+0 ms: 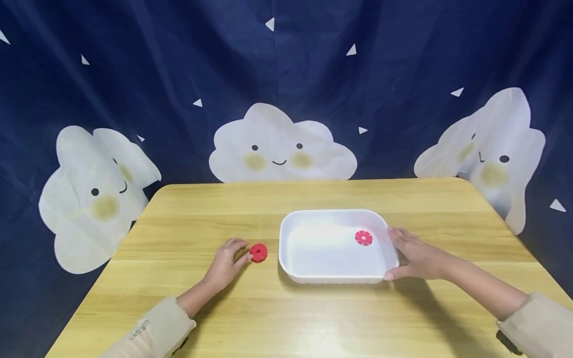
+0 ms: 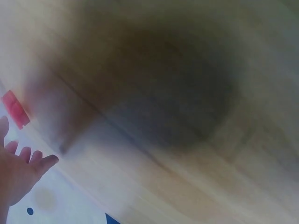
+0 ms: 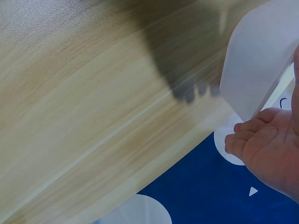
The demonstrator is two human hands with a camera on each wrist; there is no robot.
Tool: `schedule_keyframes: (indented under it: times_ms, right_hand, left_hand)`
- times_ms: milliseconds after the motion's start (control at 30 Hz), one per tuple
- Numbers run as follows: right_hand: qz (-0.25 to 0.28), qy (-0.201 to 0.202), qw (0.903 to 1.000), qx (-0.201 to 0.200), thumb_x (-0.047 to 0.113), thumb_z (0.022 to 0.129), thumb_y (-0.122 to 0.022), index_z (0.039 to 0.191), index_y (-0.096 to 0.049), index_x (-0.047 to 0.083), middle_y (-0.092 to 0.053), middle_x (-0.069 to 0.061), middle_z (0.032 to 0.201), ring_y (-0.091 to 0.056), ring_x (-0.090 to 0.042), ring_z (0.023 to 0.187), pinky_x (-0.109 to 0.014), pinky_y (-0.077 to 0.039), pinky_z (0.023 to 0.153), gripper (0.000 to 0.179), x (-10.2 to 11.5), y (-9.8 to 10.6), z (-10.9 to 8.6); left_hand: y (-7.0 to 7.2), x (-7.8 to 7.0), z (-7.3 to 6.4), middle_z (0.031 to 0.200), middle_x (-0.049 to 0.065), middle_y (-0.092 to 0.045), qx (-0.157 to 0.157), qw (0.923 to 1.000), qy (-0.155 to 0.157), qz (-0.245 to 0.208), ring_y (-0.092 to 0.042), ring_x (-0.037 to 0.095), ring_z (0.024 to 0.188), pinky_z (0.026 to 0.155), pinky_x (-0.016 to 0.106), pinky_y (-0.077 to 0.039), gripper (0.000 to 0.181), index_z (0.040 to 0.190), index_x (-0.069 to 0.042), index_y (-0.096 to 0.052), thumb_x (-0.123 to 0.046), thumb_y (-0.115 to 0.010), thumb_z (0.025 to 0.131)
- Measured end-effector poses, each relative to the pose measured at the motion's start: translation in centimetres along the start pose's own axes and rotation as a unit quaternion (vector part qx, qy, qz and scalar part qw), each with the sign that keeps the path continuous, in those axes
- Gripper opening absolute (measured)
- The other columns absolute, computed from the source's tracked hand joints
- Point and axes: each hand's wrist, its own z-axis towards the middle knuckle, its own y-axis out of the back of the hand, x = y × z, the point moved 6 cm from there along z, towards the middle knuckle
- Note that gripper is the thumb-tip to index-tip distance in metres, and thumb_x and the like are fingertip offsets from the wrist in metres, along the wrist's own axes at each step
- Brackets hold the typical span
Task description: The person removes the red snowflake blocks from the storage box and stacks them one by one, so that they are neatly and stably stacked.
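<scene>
A small stack of red notched discs [image 1: 258, 253] lies on the table left of the white tray [image 1: 339, 280]. My left hand [image 1: 227, 262] is beside the stack, its thumb tip at the near left edge and its fingers spread. In the left wrist view the red stack [image 2: 15, 109] shows at the left edge, just above the fingers of the left hand [image 2: 21, 170]. My right hand [image 1: 416, 256] holds the tray's right end, thumb at the front corner and fingers at the rim. Inside the tray lies one pinkish-red notched disc [image 1: 363, 238].
The light wooden table [image 1: 215, 209] has rounded far corners. Behind it hangs a dark blue curtain [image 1: 179, 64] printed with smiling white clouds [image 1: 279, 144] and small white triangles. Hand shadows fall across the table in both wrist views.
</scene>
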Motion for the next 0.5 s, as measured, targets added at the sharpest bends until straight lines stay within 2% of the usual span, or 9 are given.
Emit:
schedule_keyframes:
  times_ms: [200,500]
  right_hand:
    - [-0.004,0.005,1.0000,0.000,0.053,0.068,-0.074,0.136,-0.025,-0.019,-0.028,-0.040,0.139,-0.022,-0.059,0.126,-0.069,-0.027,0.099,0.110,-0.01,-0.20,-0.06]
    - [-0.005,0.003,1.0000,-0.002,0.053,0.067,-0.074,0.136,-0.025,-0.019,-0.028,-0.040,0.139,-0.022,-0.059,0.127,-0.069,-0.027,0.099,0.111,-0.17,-0.06,-0.03]
  left_hand:
    - [-0.44,-0.01,-0.35,0.106,0.016,-0.063,0.001,1.0000,-0.007,0.000,-0.062,0.030,0.101,0.087,0.039,-0.052,0.033,0.105,0.005,-0.064,-0.010,-0.073,0.077]
    - [-0.58,-0.24,0.01,0.107,0.013,-0.063,0.005,0.9999,-0.014,0.002,-0.061,0.028,0.101,0.088,0.039,-0.052,0.031,0.105,0.002,-0.065,-0.008,-0.073,0.077]
